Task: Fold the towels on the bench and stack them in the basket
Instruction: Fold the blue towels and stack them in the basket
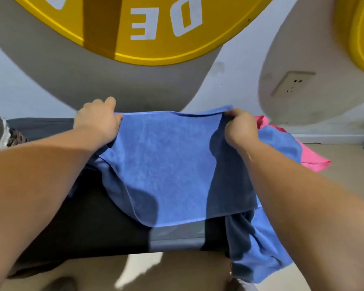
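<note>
A blue towel (168, 164) lies doubled over on the black bench (88, 223), its folded edge toward me. My left hand (98, 120) pinches its far left corner. My right hand (239, 129) grips the far right corner, fingers curled round the cloth. Both hands hold the far edge near the wall. A second blue towel (263, 244) hangs off the bench's right end, partly under the first. A pink towel (311, 160) lies beyond it at the right. No basket shows clearly.
A wall with big yellow and grey graphics (147, 34) stands right behind the bench. A wall socket (292, 84) is at the right. A dark woven object (2, 133) sits at the bench's left end. Beige floor (349, 164) lies to the right.
</note>
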